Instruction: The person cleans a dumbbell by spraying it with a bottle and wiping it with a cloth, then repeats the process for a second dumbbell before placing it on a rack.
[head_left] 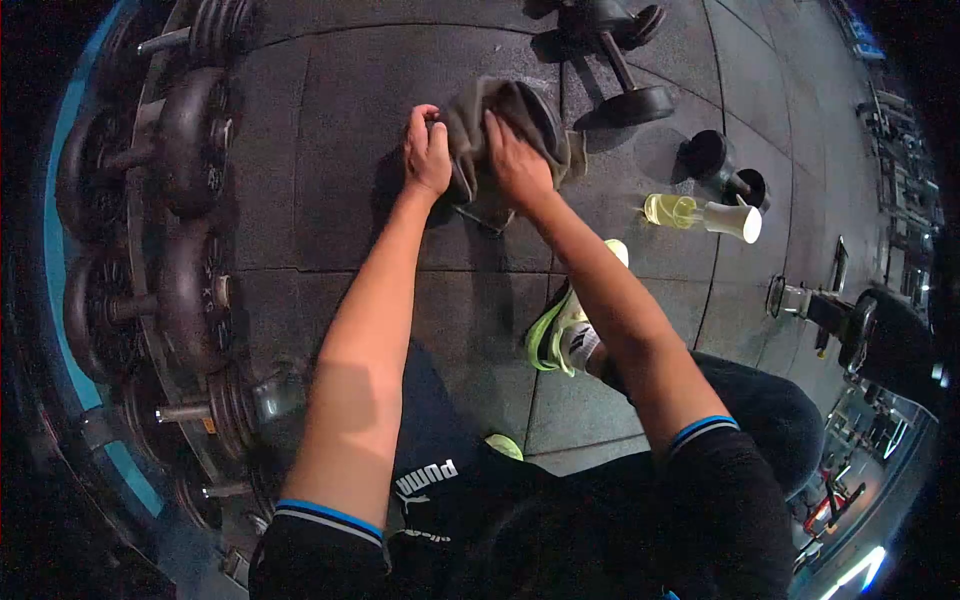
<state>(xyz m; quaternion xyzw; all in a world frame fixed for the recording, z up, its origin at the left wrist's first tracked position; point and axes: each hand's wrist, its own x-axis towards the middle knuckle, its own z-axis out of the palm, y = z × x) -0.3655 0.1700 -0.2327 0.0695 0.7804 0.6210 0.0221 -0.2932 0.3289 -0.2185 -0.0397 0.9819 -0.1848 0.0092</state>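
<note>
A dark grey-brown cloth (472,125) is draped over a dark dumbbell (540,118), whose round end shows at the right of the folds. My left hand (428,155) is curled against the left end of this bundle, thumb up, steadying the dumbbell. My right hand (520,168) presses on the cloth, its fingers partly sunk in the folds. Most of the dumbbell is hidden under cloth and hands. To the right of my hands, a spray bottle (672,210) with yellowish liquid and a white top lies on the floor.
A rack of large dumbbells (195,140) lines the left side. More dumbbells lie on the dark tiled floor (350,130): one pale-handled dumbbell (640,102) at the top and a smaller dumbbell (712,160) near the bottle. My yellow-green shoe (550,335) is below my right forearm. Gym equipment (870,330) stands at right.
</note>
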